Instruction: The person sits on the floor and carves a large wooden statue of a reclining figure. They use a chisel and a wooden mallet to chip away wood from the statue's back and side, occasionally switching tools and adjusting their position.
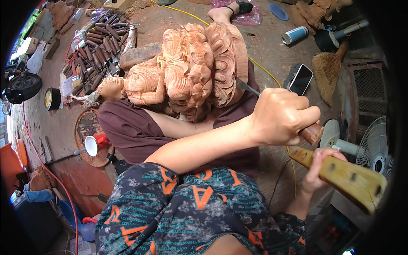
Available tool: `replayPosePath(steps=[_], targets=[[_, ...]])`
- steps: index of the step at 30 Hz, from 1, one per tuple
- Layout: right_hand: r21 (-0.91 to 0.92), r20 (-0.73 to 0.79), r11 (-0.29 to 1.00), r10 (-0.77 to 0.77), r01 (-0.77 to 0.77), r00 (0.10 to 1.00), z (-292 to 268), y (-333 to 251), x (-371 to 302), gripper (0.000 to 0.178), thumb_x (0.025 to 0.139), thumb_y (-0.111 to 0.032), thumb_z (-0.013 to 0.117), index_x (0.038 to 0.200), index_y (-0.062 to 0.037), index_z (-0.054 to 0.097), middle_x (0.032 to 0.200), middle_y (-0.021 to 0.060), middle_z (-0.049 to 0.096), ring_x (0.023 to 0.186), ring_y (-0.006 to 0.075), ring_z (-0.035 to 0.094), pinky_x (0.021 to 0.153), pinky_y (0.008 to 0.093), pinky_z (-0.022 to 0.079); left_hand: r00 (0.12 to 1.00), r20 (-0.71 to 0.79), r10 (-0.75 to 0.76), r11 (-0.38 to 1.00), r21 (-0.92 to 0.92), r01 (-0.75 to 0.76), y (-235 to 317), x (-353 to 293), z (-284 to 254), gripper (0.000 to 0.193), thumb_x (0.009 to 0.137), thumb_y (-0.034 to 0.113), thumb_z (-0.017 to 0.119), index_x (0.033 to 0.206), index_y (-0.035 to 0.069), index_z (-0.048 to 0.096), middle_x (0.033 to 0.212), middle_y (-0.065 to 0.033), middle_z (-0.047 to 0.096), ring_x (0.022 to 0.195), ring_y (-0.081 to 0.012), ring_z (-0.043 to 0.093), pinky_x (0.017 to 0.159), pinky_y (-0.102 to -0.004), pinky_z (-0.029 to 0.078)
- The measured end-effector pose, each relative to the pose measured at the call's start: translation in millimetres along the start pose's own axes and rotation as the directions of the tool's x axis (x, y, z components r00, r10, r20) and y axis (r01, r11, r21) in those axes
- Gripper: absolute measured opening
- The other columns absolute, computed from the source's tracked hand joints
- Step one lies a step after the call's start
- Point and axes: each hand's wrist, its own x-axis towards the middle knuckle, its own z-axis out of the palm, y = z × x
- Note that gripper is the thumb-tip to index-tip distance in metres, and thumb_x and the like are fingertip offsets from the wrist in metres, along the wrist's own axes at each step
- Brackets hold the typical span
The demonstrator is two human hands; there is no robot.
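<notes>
A carved wooden statue [187,68] of a seated figure lies on its side across my crossed legs, head to the left and petal-carved base to the right. My left hand [282,114] is closed in a fist around a chisel [312,134]. The wooden handle end sticks out below the fist, and the metal blade reaches left to the statue's base, where its tip seems to touch the carving. At the lower right, my right hand [316,172] grips a yellowish wooden mallet [352,176] with dark dents along its face. The mallet's wide end points away to the lower right, apart from the chisel.
Many wooden-handled carving tools [100,51] lie piled at the upper left. A red-and-white cup [95,144] sits by my left knee. To the right are a phone [301,80], a hand broom [329,72], a blue can [294,35] and a fan [376,157]. A yellow cord [265,72] crosses the floor.
</notes>
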Motion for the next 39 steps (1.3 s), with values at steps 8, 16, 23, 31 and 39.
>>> replayPosePath(steps=[8,16,23,31,39], targets=[[-0.023,0.008,0.999,0.036,-0.036,0.999,5,7,-13,0.039,0.078,0.009,0.056,0.114,0.0011,0.041,0.083,0.0085,0.046,0.074,0.0200,0.047,0.071,0.0315,0.041,1.000,0.028,-0.014,1.000,0.003,0.014,0,-6,1,0.027,0.068,0.022,0.070,0.063,0.012,0.046,0.054,-0.0023,0.042,0.046,-0.0208,0.052,0.041,-0.0343,0.039],[0.044,0.195,0.991,0.112,-0.123,0.974,-7,50,-36,0.058,0.079,-0.019,0.071,0.122,0.0061,0.042,0.113,0.0144,0.052,0.101,0.0242,0.054,0.090,0.0383,0.043,0.993,0.120,-0.015,0.998,0.069,0.007,20,-23,13,0.025,0.065,0.029,0.067,0.066,0.014,0.046,0.054,0.0003,0.042,0.046,-0.0193,0.052,0.042,-0.0338,0.039],[0.139,0.127,0.972,0.172,-0.189,0.977,5,30,-32,0.052,0.077,-0.005,0.065,0.122,0.0017,0.037,0.114,0.0121,0.046,0.105,0.0226,0.047,0.095,0.0371,0.037,0.998,0.055,0.025,0.998,0.051,-0.027,8,-20,9,0.022,0.061,0.028,0.069,0.068,0.015,0.053,0.056,0.0004,0.042,0.047,-0.0180,0.050,0.043,-0.0329,0.037],[0.196,0.163,0.955,0.190,-0.221,0.968,2,21,-29,0.049,0.077,0.004,0.060,0.119,-0.0006,0.036,0.103,0.0083,0.044,0.093,0.0161,0.046,0.085,0.0307,0.038,0.999,0.040,-0.004,1.000,0.014,0.003,6,-15,6,0.021,0.060,0.025,0.071,0.067,0.015,0.054,0.054,-0.0001,0.043,0.047,-0.0188,0.052,0.042,-0.0333,0.038],[0.362,0.054,0.913,0.181,-0.189,0.982,7,3,-20,0.045,0.078,0.009,0.054,0.117,-0.0043,0.034,0.082,0.0054,0.043,0.073,0.0130,0.042,0.069,0.0262,0.039,0.990,-0.107,-0.094,0.990,0.098,0.104,4,3,10,0.029,0.073,0.022,0.071,0.062,0.012,0.047,0.051,-0.0024,0.045,0.045,-0.0219,0.053,0.042,-0.0356,0.039]])
